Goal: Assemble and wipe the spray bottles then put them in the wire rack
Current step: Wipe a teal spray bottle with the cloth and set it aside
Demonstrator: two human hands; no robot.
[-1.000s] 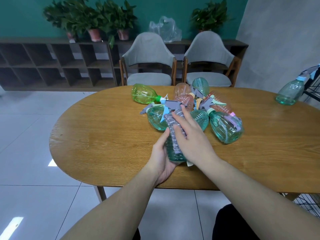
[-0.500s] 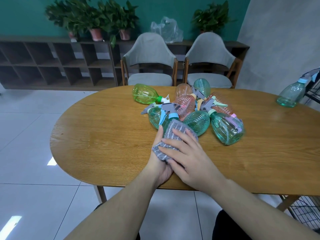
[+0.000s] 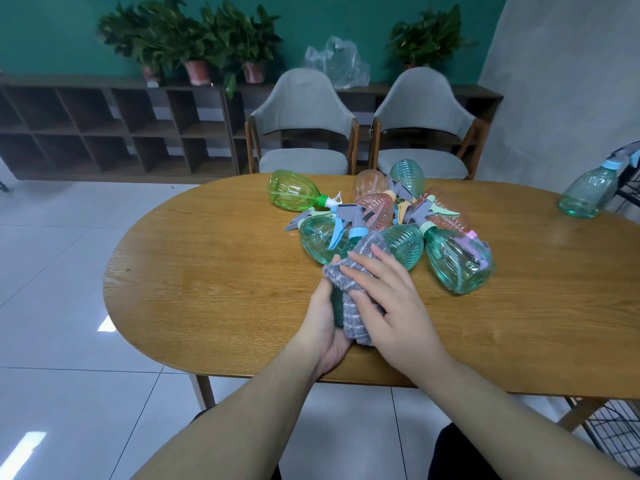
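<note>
The left hand [image 3: 327,329] holds a see-through teal plastic spray bottle [image 3: 348,249] lying on the oval wooden table [image 3: 214,289], while the right hand [image 3: 391,306] presses a grey striped cloth [image 3: 349,317] flat over it.

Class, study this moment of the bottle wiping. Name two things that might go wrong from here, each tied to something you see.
1. The left hand grips the wrapped bottle right beside the pile of bottles; a wide wipe with the cloth under the right hand might knock them rolling.
2. The lone bottle stands near the table edge and may topple off.
</note>
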